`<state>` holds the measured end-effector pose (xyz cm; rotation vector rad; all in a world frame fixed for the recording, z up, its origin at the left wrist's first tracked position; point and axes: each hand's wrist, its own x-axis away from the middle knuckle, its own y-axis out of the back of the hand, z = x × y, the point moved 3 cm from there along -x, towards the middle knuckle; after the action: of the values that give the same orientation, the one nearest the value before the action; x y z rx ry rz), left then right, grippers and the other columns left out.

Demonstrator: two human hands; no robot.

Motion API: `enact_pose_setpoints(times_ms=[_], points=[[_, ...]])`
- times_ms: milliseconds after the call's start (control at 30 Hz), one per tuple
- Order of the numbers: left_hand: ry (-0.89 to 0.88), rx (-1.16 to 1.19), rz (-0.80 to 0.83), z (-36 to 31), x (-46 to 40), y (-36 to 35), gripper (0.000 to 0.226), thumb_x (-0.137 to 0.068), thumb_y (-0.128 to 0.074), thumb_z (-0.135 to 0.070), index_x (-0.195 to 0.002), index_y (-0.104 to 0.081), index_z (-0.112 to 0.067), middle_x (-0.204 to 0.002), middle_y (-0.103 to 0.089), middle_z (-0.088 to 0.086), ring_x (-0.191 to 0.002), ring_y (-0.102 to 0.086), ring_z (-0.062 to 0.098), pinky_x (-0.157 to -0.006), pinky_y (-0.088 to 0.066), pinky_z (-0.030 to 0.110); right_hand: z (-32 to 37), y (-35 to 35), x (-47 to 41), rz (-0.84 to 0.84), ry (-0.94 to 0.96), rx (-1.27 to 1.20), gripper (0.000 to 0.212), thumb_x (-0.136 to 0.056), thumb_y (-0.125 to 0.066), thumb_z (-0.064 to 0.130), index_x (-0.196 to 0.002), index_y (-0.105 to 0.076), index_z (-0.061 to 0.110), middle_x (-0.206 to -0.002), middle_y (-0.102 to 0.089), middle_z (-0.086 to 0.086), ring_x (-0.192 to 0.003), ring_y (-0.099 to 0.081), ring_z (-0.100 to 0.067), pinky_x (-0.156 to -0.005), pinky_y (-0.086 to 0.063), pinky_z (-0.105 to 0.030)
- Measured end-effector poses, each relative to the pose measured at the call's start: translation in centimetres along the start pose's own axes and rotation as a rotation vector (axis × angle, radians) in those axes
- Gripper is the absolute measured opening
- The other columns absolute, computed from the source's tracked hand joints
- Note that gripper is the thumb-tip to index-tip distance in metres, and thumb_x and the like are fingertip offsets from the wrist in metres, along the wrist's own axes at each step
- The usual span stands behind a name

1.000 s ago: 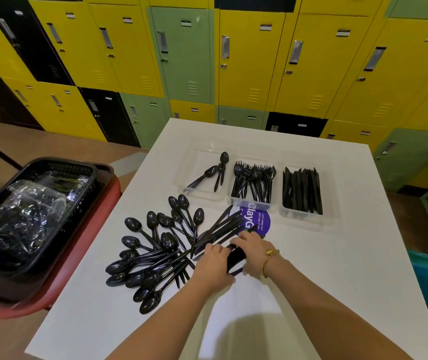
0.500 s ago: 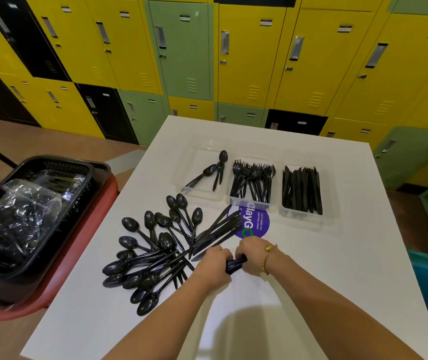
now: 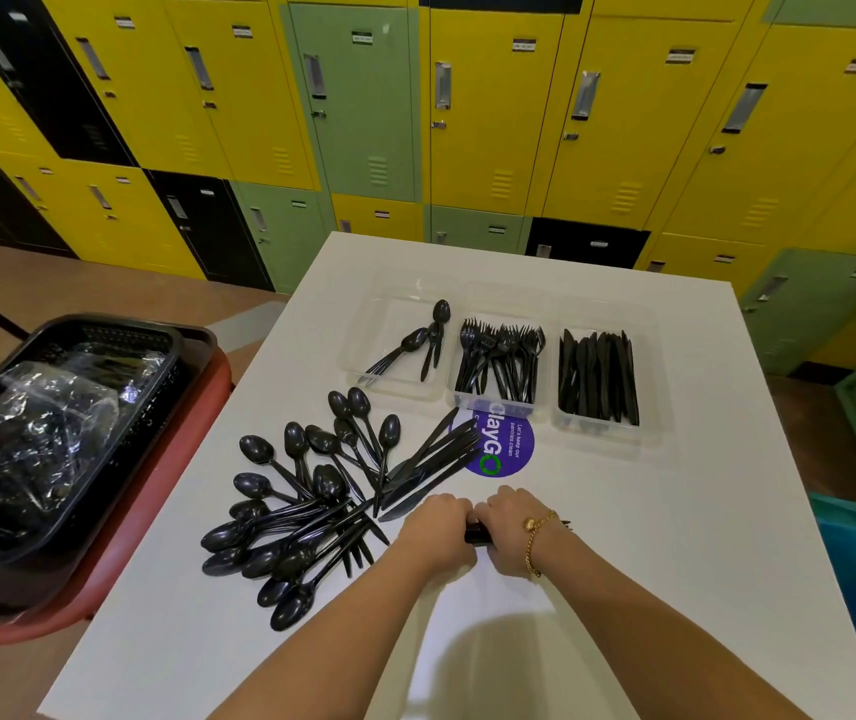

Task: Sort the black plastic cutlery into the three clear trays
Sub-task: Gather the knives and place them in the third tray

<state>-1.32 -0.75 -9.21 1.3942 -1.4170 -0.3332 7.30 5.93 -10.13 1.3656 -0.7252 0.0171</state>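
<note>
Cutlery (image 3: 477, 535) gripped, "clayGO" sticker (image 3: 506, 449) beyond

Bright even light, sharp focus; wide-angle bowing at edges, soft shadow near bottom

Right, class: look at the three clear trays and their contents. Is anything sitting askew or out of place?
Only the spoons in the left tray look askew: they lie diagonally and spread apart, while the forks and knives lie in fairly parallel stacks. No piece appears to be in the wrong tray.
</note>
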Motion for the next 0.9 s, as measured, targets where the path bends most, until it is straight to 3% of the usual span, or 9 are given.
enact_pose_setpoints(times_ms=[100,200,300,400,467,533,633,733,900], points=[[-0.04,0.059,-0.012,-0.1,-0.2,0.7,0.038,-0.072,-0.067,-0.032,-0.106,-0.061,-0.016,-0.102,-0.061,0.003,-0.097,-0.057,0.02,-0.086,-0.051,0.033,-0.6,-0.4,0.5,0.011,-0.054,-0.101,0.031,-0.094,-0.043,0.023,-0.122,-0.051,0.013,-0.118,-0.054,-0.011,-0.11,-0.048,-0.024,-0.089,-0.041,-0.031],[-0.088,0.255,-0.176,-0.1,-0.3,3.1,0.061,-0.065,-0.06,-0.057,-0.11,-0.065,-0.018,-0.107,-0.067,0.0,-0.103,-0.059,0.016,-0.092,-0.048,0.03,-1.6,-0.3,1.0,0.028,-0.131,-0.239,0.03,-0.093,-0.04,0.02,-0.121,-0.05,0.013,-0.119,-0.054,-0.012,-0.11,-0.053,-0.028,-0.087,-0.043,-0.033],[-0.085,0.587,-0.453,0.0,0.0,5.9,0.047,-0.079,-0.063,-0.051,-0.106,-0.065,-0.013,-0.102,-0.069,0.002,-0.096,-0.062,0.013,-0.085,-0.048,0.025,-2.6,0.4,1.3,-0.019,-0.213,-0.439,0.022,-0.09,-0.041,0.015,-0.109,-0.052,0.017,-0.113,-0.062,-0.014,-0.103,-0.058,-0.031,-0.079,-0.044,-0.03],[0.106,0.966,-0.61,0.4,0.1,7.5,0.032,-0.094,-0.047,-0.043,-0.105,-0.058,-0.015,-0.104,-0.064,0.001,-0.092,-0.058,0.009,-0.083,-0.044,0.022,-3.5,2.8,1.2,-0.19,-0.338,-0.871,0.026,-0.091,-0.046,0.009,-0.113,-0.057,0.018,-0.099,-0.062,-0.014,-0.085,-0.056,-0.026,-0.071,-0.043,-0.025],[0.266,1.315,-0.564,0.5,-0.7,7.6,0.041,-0.098,-0.036,-0.045,-0.11,-0.057,-0.011,-0.099,-0.063,0.003,-0.085,-0.057,0.013,-0.081,-0.045,0.026,-3.8,5.6,1.2,-0.352,-0.433,-1.252,0.018,-0.089,-0.048,0.005,-0.099,-0.058,0.015,-0.075,-0.056,-0.009,-0.063,-0.049,-0.018,-0.055,-0.038,-0.024],[0.371,1.655,-0.411,-0.3,-1.3,7.2,0.052,-0.1,-0.03,-0.045,-0.116,-0.056,-0.004,-0.098,-0.064,0.008,-0.08,-0.056,0.017,-0.075,-0.045,0.027,-3.7,9.0,1.2,-0.489,-0.396,-1.655,0.019,-0.086,-0.046,-0.003,-0.083,-0.057,0.012,-0.053,-0.045,-0.001,-0.044,-0.04,-0.012,-0.042,-0.032,-0.021],[0.404,1.864,-0.09,-2.4,-1.0,6.2,0.062,-0.098,-0.023,-0.055,-0.123,-0.052,-0.006,-0.119,-0.061,0.016,-0.11,-0.057,0.031,-0.097,-0.04,0.039,-3.2,13.9,1.4,-0.68,-0.197,-2.029,0.024,-0.09,-0.047,-0.003,-0.077,-0.057,0.014,-0.046,-0.04,0.003,-0.036,-0.036,-0.01,-0.041,-0.031,-0.021],[0.312,2.136,0.083,-4.9,-0.5,6.3,0.066,-0.095,-0.026,-0.058,-0.112,-0.056,-0.002,-0.103,-0.064,0.016,-0.094,-0.061,0.031,-0.091,-0.045,0.043,-2.0,17.0,2.0,-0.767,-0.064,-2.128,0.02,-0.094,-0.05,0.004,-0.081,-0.06,0.015,-0.053,-0.042,0.001,-0.043,-0.039,-0.01,-0.045,-0.037,-0.023],[0.233,2.321,0.088,-6.4,-0.9,8.1,0.057,-0.096,-0.035,-0.053,-0.113,-0.06,-0.006,-0.085,-0.073,0.018,-0.09,-0.064,0.031,-0.074,-0.054,0.04,-0.8,16.7,2.2,-0.719,-0.06,-2.093,0.02,-0.093,-0.052,0.003,-0.082,-0.061,0.016,-0.058,-0.044,-0.001,-0.051,-0.042,-0.012,-0.055,-0.042,-0.026]])
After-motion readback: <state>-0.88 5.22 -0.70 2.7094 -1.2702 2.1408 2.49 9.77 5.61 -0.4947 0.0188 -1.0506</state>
